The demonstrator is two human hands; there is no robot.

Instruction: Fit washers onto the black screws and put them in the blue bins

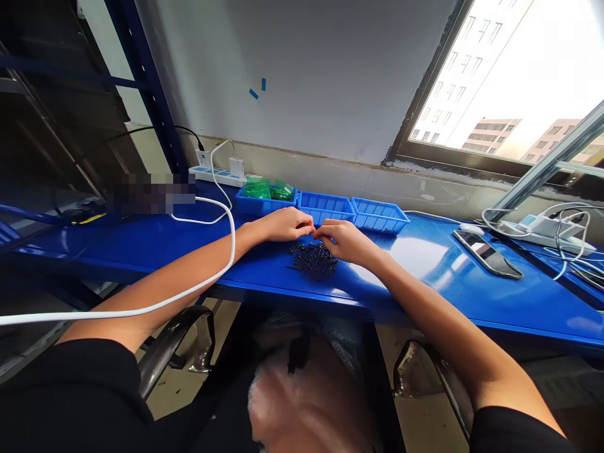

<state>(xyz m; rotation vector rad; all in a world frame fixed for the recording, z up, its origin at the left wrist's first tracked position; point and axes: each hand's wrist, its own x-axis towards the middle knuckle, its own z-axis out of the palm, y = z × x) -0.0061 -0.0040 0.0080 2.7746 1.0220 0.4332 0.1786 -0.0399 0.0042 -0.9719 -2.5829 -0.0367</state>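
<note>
Screws (pixel 314 259), small and dark, lie in a loose heap on the blue bench (pixel 425 264) just near of your hands, and most of the work looks ahead of you: the pile seems largely untouched. Going down in size, three blue bins (pixel 380 216) stand in a row at the far edge; the left one (pixel 267 200) holds green pieces, while the middle one (pixel 325 206) and the right one appear bare of screws. Your left hand (pixel 283 224) and right hand (pixel 346 241) meet fingertip to fingertip above the heap, pinched together on something too small to make out, probably a single screw.
</note>
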